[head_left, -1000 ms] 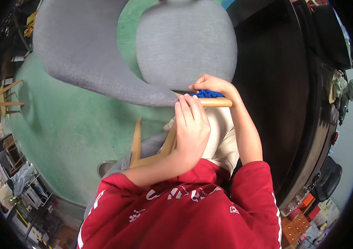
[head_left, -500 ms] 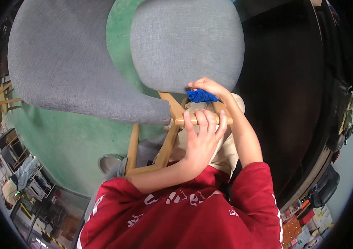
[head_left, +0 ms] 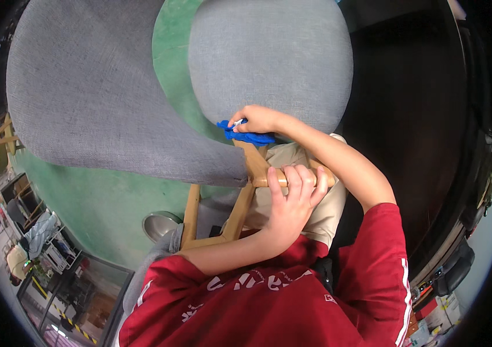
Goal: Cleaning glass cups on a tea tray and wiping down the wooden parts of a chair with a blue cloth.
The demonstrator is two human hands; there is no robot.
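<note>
A grey upholstered chair lies tipped in front of me, its curved backrest (head_left: 95, 104) on the left and its rounded seat (head_left: 269, 63) at the far middle. My left hand (head_left: 293, 196) has its fingers wrapped over a rail of the wooden chair frame (head_left: 253, 162). Beyond it, my right hand (head_left: 257, 120) pinches a crumpled blue cloth (head_left: 251, 138), with a small white bit showing at the fingertips. The cloth rests against the top end of a wooden frame piece, close to the seat's near edge. Part of that joint is hidden beneath the cloth.
A round metal bowl (head_left: 161, 225) is on the green floor (head_left: 98, 202) beside the chair's wooden legs (head_left: 191, 214). A large black surface (head_left: 408, 133) spans the right side. Shelves and other furniture stand at the far left rim.
My right hand has moved left with the blue cloth, from over the rail to the frame's end near the backrest. My left hand keeps its hold on the rail.
</note>
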